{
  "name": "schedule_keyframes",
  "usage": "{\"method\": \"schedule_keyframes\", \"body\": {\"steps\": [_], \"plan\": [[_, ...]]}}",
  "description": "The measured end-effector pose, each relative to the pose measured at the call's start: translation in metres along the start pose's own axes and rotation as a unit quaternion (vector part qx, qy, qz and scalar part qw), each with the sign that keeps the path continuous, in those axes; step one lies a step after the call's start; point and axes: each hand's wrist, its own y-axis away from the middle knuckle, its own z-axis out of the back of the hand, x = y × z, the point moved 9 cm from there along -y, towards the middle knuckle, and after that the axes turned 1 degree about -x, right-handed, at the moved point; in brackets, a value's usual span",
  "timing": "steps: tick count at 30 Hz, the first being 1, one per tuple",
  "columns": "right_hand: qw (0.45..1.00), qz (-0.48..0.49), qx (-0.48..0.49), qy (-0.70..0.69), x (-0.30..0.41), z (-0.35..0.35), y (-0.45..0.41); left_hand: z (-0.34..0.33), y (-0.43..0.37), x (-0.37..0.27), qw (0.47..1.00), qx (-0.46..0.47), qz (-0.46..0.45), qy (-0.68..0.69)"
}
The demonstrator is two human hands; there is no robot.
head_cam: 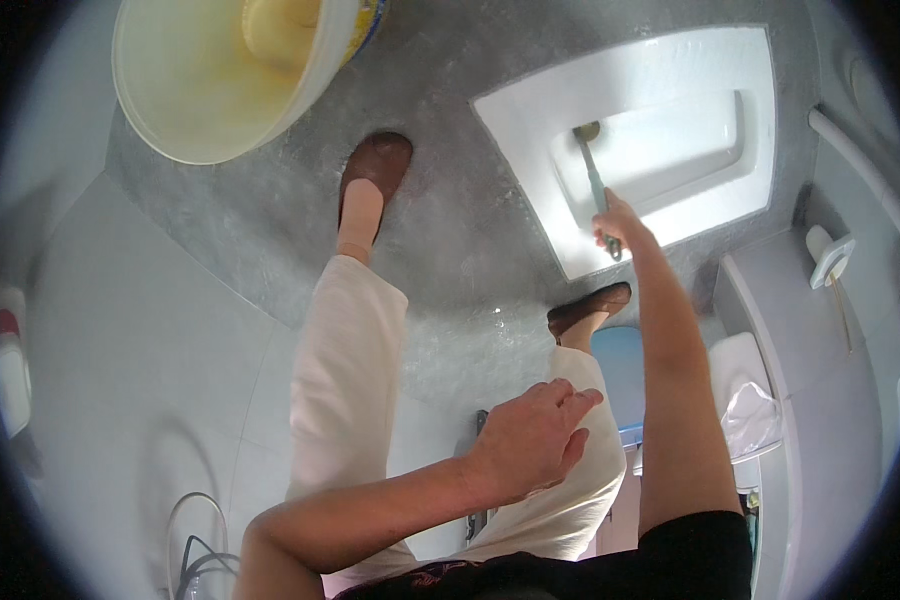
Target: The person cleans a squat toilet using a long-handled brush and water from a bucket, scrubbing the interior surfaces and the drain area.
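Observation:
My right hand (621, 225) is closed around the green handle of a toilet brush (596, 180). The brush's rounded head rests at the left end of the basin of a white ceramic squat toilet (690, 180), set in the grey floor. My left hand (532, 442) holds nothing; it hangs over my right thigh with its fingers slightly bent and partly apart.
A large white plastic bucket (195, 97), stained yellow inside, stands at the upper left. A blue bin (617, 375) is beside my right foot. Shelving (772, 375) and a wall holder (832, 259) line the right. A bottle with a red cap (9, 367) is far left.

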Motion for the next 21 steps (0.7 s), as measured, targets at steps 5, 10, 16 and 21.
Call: {"method": "schedule_keyframes", "body": {"steps": [5,10,16,21], "plan": [[0.977,-0.109,-0.071,-0.166,-0.073,-0.016,-0.006,-0.006,-0.013,-0.004,1.0,0.026,0.012,-0.012],[0.878,-0.047,0.001,-0.476,-0.042,-0.099,0.061,-0.001,-0.01,0.008,0.999,0.018,0.024,-0.038],[0.908,0.0,-0.072,-0.413,-0.029,-0.035,-0.005,0.007,-0.006,-0.016,0.999,0.034,-0.012,0.026],[0.901,0.007,-0.017,-0.433,-0.034,-0.058,0.015,0.008,-0.002,-0.006,0.999,0.041,0.017,0.014]]}}
